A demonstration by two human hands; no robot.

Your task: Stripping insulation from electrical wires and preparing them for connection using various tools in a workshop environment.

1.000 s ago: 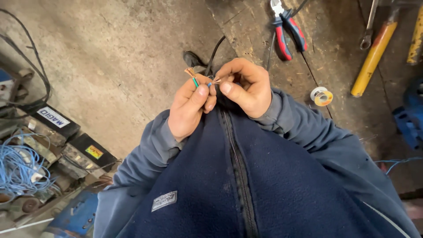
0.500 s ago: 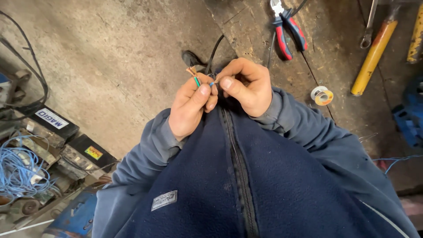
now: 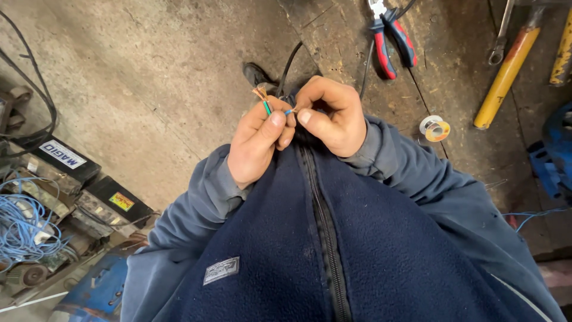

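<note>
**Two hands pinch stripped wires over a workshop floor**

At the far left a tangle of blue cable (image 3: 24, 223) lies beside two black batteries (image 3: 89, 179) on the concrete. Toward the middle, the left hand (image 3: 256, 146) has thumb and forefinger closed on a green wire (image 3: 266, 107) whose bare copper strands fan out above the fingertips. Just beside it, almost touching, the right hand (image 3: 333, 116) pinches a short blue wire (image 3: 289, 111) between thumb and forefinger, the other fingers curled in. Both wires sit between the hands, held up in front of the navy fleece jacket (image 3: 333, 250). Further right, red-handled pliers (image 3: 390, 36) lie on the floor, then a small tape roll (image 3: 434, 128) and a yellow tube (image 3: 506, 74)
</note>
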